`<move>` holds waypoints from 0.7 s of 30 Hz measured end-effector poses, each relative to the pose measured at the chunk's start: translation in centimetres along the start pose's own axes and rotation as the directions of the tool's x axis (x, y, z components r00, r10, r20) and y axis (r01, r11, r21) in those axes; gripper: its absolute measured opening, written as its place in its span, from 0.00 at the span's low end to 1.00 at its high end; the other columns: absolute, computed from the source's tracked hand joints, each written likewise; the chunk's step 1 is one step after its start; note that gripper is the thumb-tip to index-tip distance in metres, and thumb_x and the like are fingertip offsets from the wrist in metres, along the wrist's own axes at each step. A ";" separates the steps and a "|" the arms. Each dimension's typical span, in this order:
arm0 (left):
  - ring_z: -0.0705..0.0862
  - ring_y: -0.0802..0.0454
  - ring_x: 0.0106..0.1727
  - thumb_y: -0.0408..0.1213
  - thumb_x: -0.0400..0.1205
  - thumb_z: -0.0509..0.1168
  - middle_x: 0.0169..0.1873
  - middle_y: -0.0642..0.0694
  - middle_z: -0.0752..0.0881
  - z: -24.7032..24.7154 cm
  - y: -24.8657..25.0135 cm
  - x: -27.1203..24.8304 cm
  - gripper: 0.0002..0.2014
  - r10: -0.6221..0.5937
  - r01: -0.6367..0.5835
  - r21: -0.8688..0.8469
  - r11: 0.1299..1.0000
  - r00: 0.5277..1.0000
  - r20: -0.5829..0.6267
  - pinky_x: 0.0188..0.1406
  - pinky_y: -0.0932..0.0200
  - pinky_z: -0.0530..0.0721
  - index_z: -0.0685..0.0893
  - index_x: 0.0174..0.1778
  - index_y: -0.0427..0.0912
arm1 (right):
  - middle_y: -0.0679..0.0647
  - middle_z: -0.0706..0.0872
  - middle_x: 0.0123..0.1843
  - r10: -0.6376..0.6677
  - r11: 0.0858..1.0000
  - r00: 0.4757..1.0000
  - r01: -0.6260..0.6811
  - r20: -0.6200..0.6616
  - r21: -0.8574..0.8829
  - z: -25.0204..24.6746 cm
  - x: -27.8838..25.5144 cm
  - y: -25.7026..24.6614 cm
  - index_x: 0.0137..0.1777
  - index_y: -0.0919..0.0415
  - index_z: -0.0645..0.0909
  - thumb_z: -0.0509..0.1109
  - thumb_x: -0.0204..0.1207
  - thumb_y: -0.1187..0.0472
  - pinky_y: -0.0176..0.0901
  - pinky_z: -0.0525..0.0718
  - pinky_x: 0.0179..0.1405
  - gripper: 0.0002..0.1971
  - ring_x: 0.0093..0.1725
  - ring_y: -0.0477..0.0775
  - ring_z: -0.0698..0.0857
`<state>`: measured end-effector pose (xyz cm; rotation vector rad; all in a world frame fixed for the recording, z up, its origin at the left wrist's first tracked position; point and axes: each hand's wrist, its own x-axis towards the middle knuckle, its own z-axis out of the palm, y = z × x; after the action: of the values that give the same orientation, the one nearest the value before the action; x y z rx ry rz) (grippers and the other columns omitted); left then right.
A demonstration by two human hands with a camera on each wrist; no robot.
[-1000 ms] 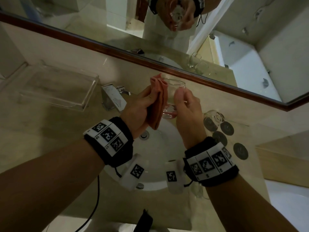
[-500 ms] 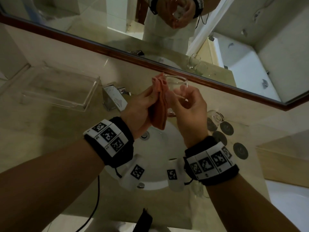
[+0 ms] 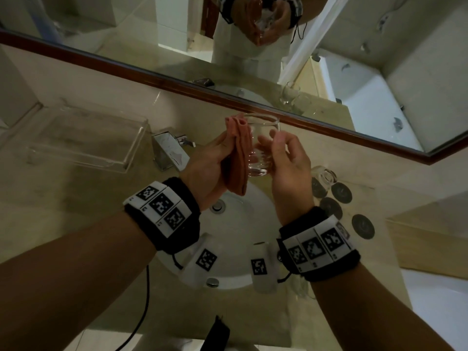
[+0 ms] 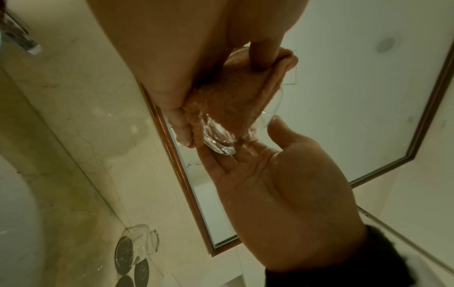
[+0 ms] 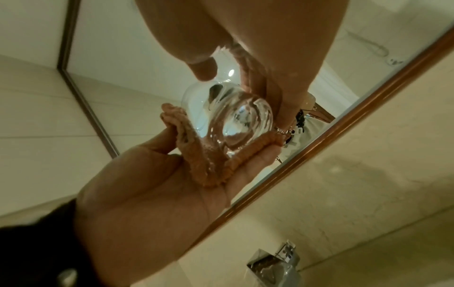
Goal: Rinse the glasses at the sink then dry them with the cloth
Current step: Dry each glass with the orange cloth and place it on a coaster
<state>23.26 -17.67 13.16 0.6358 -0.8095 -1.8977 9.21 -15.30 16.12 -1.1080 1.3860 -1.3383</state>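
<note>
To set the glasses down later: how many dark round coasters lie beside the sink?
4 coasters, on the counter right of the sink: one partly under the spare glass, one beside it, one below those, one farthest right. The wristband may hide more.

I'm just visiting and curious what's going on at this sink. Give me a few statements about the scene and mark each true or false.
1. The left hand presses an orange cloth against the glass. True.
2. The glass is held above the sink. True.
3. The glass is full of water. False: no water shows inside it.
4. A second glass lies on the counter to the right of the sink. True.
5. The right hand holds the cloth. False: its fingers are on the glass; the cloth is in the left hand.
6. The cloth is blue. False: it is orange.
</note>
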 end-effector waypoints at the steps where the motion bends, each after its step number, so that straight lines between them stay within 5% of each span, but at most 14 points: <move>1: 0.80 0.36 0.75 0.47 0.91 0.50 0.75 0.34 0.80 0.1 0.0 0.0 0.25 -0.001 0.001 -0.005 1.000 1.000 -0.001 0.77 0.33 0.74 0.71 0.81 0.38 | 0.45 0.92 0.45 -0.022 0.999 0.999 0.023 0.023 -0.040 0.1 0.0 0.1 0.64 0.64 0.78 0.60 0.89 0.53 0.39 0.90 0.46 0.15 0.43 0.41 0.90; 4: 0.80 0.37 0.74 0.47 0.92 0.48 0.74 0.36 0.81 0.3 0.0 0.0 0.25 -0.021 0.021 -0.001 1.000 1.000 -0.010 0.78 0.33 0.73 0.73 0.80 0.39 | 0.58 0.88 0.65 -0.047 0.979 0.996 0.061 0.075 -0.192 0.6 0.0 0.7 0.71 0.63 0.77 0.65 0.75 0.28 0.59 0.86 0.66 0.40 0.65 0.57 0.87; 6: 0.80 0.37 0.74 0.47 0.92 0.47 0.73 0.37 0.82 0.3 -0.1 -0.1 0.24 -0.041 0.040 -0.001 0.999 0.999 -0.012 0.78 0.33 0.72 0.73 0.80 0.41 | 0.62 0.82 0.73 -0.014 0.971 0.994 0.039 0.107 -0.238 0.4 0.4 0.9 0.75 0.61 0.75 0.67 0.64 0.19 0.65 0.82 0.71 0.51 0.71 0.63 0.83; 9: 0.80 0.37 0.75 0.48 0.92 0.47 0.74 0.36 0.81 0.5 0.1 -0.4 0.24 -0.066 0.066 -0.011 0.998 0.998 -0.011 0.78 0.34 0.73 0.76 0.78 0.41 | 0.58 0.81 0.76 0.041 0.968 0.985 0.002 0.165 -0.252 -0.4 0.9 0.9 0.78 0.62 0.73 0.78 0.66 0.32 0.48 0.89 0.61 0.47 0.71 0.56 0.83; 12: 0.80 0.36 0.74 0.49 0.92 0.44 0.74 0.33 0.81 0.7 0.3 -0.7 0.26 -0.097 0.098 -0.032 0.995 0.994 0.040 0.73 0.39 0.80 0.79 0.74 0.39 | 0.57 0.89 0.63 0.062 0.988 0.971 -0.026 0.232 -0.152 -1.3 1.3 1.1 0.72 0.66 0.76 0.83 0.69 0.55 0.52 0.92 0.49 0.34 0.60 0.55 0.90; 15: 0.81 0.37 0.74 0.50 0.92 0.44 0.74 0.35 0.81 0.9 0.5 -1.0 0.26 -0.130 0.132 -0.067 0.989 0.991 0.034 0.68 0.40 0.83 0.78 0.75 0.43 | 0.52 0.89 0.64 0.019 0.981 0.958 0.038 0.288 -0.189 -1.4 1.6 0.8 0.69 0.60 0.80 0.83 0.69 0.54 0.60 0.88 0.64 0.29 0.66 0.56 0.88; 18: 0.84 0.39 0.70 0.53 0.92 0.43 0.72 0.36 0.82 1.0 0.7 -1.0 0.27 -0.153 0.155 -0.098 0.983 0.988 0.021 0.62 0.40 0.88 0.80 0.74 0.45 | 0.46 0.91 0.58 0.015 0.993 0.927 0.031 0.374 -0.117 -1.4 1.5 0.1 0.68 0.59 0.80 0.78 0.71 0.56 0.44 0.88 0.55 0.26 0.60 0.49 0.90; 21: 0.86 0.39 0.67 0.56 0.91 0.42 0.68 0.37 0.86 1.1 0.8 -1.1 0.30 -0.179 0.182 -0.102 0.978 0.983 0.033 0.60 0.40 0.88 0.82 0.71 0.44 | 0.50 0.90 0.61 0.041 0.996 0.904 -0.002 0.425 -0.093 -1.6 1.3 -0.1 0.72 0.63 0.77 0.78 0.72 0.63 0.45 0.89 0.54 0.28 0.61 0.52 0.90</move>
<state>23.37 -16.65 14.61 0.6415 -0.6811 -2.1009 7.42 -16.27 16.23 -1.3486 1.1350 -0.9467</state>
